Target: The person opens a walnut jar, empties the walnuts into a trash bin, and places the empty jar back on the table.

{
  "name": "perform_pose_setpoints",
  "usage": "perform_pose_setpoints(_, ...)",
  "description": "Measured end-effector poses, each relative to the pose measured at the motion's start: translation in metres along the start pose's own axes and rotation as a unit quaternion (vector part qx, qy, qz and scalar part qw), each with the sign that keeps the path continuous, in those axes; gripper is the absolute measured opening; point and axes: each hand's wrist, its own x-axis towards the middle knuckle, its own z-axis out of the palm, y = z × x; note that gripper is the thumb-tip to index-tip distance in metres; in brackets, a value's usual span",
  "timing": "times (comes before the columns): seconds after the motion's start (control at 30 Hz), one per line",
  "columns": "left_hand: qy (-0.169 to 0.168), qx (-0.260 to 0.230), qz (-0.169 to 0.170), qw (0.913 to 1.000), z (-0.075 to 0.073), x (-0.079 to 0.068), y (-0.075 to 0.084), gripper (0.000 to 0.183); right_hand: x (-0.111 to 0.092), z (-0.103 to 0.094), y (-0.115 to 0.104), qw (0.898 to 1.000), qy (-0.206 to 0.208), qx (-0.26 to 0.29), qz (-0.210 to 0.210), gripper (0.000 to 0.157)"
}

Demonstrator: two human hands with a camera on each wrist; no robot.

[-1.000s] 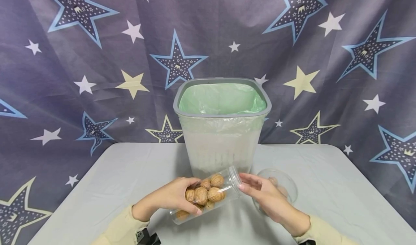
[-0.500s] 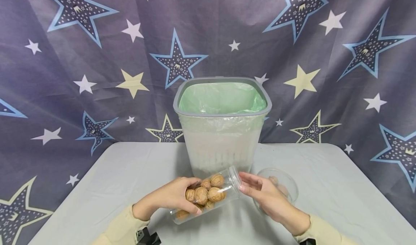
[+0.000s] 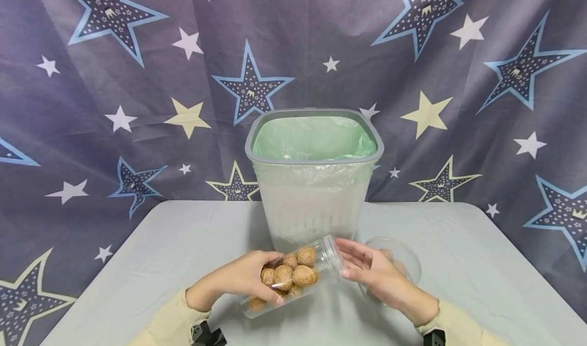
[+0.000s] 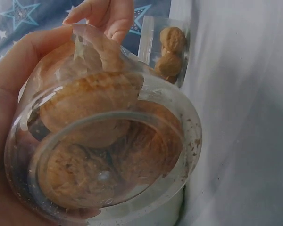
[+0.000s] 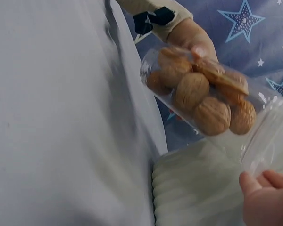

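A clear plastic jar [image 3: 321, 272] lies tilted in the air, its base low at the left. Several walnuts [image 3: 283, 276] fill its lower part. My left hand [image 3: 249, 274] grips the jar around the base half; in the left wrist view the jar's base [image 4: 104, 216] is close up. At the other end is a ridged clear lid [image 3: 332, 253]. The fingers and thumb of my right hand [image 3: 378, 274] hold its edge, one on either side. In the right wrist view those fingertips [image 5: 250, 181] touch the lid's lower edge.
Behind the jar stands a tall pale bin with a grey rim [image 3: 314, 161] and a green liner bag [image 3: 312, 137]. A clear round container [image 3: 415, 267] with walnuts sits partly behind my right hand. Everything stands on a white-covered table [image 3: 197, 234] before a star-patterned curtain [image 3: 151, 91].
My right hand has turned slightly at the lid, its thumb shifting a little down and right while the fingers reach slightly farther left. The left hand and jar stay nearly still.
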Motion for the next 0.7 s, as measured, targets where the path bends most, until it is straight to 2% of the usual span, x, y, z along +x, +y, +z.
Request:
perform_pose_setpoints(0.4, -0.010, -0.022, 0.011, 0.9996, 0.001, 0.000, 0.000, 0.055, 0.002, -0.011, 0.006, 0.997, -0.046, 0.001, -0.057, 0.078)
perform_pose_setpoints(0.7, -0.023, -0.043, 0.022, 0.9986, 0.001, 0.001, 0.001, 0.052, 0.003, -0.013, 0.006, 0.990, -0.082, 0.012, -0.114, 0.077)
